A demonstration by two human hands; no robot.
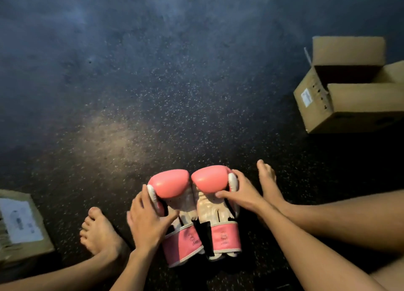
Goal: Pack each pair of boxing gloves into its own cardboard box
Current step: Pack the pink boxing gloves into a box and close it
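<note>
Fingers of my left hand wrap the outer edge of the left pink and white padded boxing glove, with the thumb laid across its pale palm side. Fingers of my right hand curl round the outer edge of the right pink and white padded boxing glove, near its rounded top, thumb pressed on the front. Both hands hold firmly, one glove each.

The two gloves lie side by side and touching, rounded tops away from me, pink cuffs toward me. I judge I squeeze them together from both sides so the pair lifts as one bundle.

They rest on the dark speckled rubber floor, between my bare left foot and bare right foot.

Well away to the far right stands an open brown cardboard box, flaps up, its inside in shadow. It seems the likely place for this pair. At the near left edge sits a second brown cardboard box with a white label, only partly in view, so I cannot tell if it is sealed.
</note>
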